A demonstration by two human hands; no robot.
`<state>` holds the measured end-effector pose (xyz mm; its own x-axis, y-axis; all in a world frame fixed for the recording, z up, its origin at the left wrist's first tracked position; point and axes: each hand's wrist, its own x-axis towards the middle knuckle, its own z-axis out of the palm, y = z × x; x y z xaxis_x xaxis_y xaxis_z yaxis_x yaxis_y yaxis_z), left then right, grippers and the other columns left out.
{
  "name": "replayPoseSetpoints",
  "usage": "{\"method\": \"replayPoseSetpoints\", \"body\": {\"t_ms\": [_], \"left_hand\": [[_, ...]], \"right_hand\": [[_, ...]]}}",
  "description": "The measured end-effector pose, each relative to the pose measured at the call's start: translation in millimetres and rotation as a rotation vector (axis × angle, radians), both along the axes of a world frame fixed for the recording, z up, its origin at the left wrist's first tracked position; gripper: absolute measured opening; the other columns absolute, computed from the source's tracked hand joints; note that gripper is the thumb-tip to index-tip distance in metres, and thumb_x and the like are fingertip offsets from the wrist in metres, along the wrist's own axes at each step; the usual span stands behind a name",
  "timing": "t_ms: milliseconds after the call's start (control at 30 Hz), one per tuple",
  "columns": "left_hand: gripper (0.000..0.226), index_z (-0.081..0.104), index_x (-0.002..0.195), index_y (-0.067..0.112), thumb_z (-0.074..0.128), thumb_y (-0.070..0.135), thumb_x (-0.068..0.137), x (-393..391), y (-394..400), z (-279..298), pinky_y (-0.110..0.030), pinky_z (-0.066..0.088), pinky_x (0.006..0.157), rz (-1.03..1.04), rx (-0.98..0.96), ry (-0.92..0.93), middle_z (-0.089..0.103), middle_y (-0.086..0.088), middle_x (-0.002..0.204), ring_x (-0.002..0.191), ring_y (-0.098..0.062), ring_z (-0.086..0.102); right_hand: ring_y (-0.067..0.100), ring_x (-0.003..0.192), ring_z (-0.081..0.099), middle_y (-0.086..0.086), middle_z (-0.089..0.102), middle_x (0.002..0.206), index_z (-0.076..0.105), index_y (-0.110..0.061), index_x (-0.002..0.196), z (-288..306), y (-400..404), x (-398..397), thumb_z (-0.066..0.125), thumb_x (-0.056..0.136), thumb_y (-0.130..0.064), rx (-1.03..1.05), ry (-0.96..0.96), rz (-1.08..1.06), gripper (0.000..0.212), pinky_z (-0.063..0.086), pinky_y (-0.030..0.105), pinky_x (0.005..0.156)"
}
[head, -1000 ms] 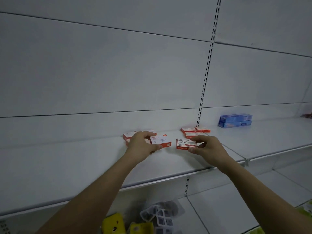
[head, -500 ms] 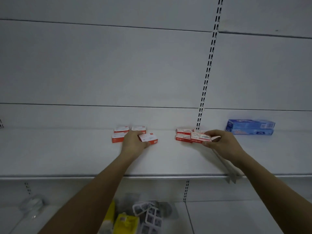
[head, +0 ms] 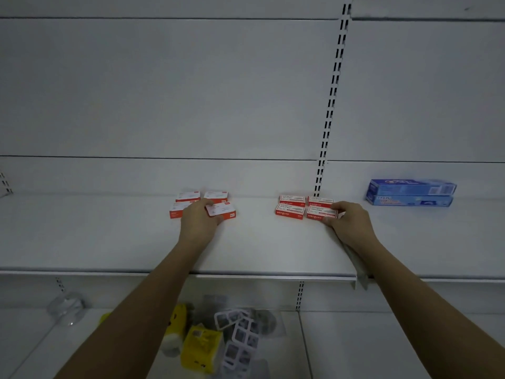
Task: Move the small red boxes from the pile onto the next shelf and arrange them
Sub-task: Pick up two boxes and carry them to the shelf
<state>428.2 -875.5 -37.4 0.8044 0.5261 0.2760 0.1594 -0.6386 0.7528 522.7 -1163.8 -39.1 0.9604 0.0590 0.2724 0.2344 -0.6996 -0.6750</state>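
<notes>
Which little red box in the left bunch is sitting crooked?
The front-right box, the one the left hand holds. It is turned at an angle, while the other three left boxes lie roughly straight.

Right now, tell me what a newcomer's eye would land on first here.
Two clusters of small red boxes on the pale shelf: the left hand holds a tilted red box, the right hand grips the front-right box of a neat four. Blue boxes sit stacked far right.

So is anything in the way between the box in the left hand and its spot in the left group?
Nothing visible. The left hand holds a tilted small red box at the front right corner of the group, beside three boxes lying flat, on bare shelf.
</notes>
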Motion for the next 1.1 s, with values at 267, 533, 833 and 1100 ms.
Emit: {"method": "replayPoseSetpoints", "body": {"t_ms": [267,533,833,1100], "left_hand": [[0.025,0.067,0.117,0.011,0.059,0.016,0.094,6,-2,-6,-0.030,0.034,0.108,0.030,0.239,-0.003,0.054,-0.009,0.137,0.124,-0.024,0.052],[0.037,0.055,0.135,0.016,0.050,0.018,0.098,11,-1,-12,-0.037,0.031,0.111,0.024,0.331,0.105,0.047,-0.006,0.145,0.131,-0.025,0.047],[0.040,0.052,0.137,0.016,0.050,0.014,0.098,13,0,-14,-0.040,0.031,0.112,0.032,0.389,0.133,0.045,-0.007,0.146,0.132,-0.026,0.045],[0.039,0.053,0.137,0.016,0.050,0.018,0.098,5,-6,-8,-0.034,0.038,0.107,0.053,0.329,0.040,0.048,-0.005,0.143,0.125,-0.023,0.052]], "right_hand": [[0.028,0.110,0.060,0.011,0.063,0.126,0.067,-0.011,0.117,-4,3,6,0.067,0.089,-0.018,-0.034,-0.028,-0.051,0.028,0.044,0.034,0.098],[0.028,0.110,0.061,0.012,0.063,0.127,0.065,-0.008,0.124,-9,1,8,0.059,0.094,-0.015,-0.065,-0.066,-0.024,0.031,0.044,0.034,0.098],[0.027,0.110,0.061,0.012,0.064,0.127,0.064,-0.008,0.125,-11,1,11,0.058,0.095,-0.015,-0.059,-0.054,-0.021,0.031,0.045,0.032,0.098],[0.026,0.105,0.060,0.011,0.065,0.120,0.066,-0.014,0.122,-14,-1,11,0.058,0.094,-0.021,0.016,-0.139,-0.024,0.029,0.041,0.027,0.087]]}}
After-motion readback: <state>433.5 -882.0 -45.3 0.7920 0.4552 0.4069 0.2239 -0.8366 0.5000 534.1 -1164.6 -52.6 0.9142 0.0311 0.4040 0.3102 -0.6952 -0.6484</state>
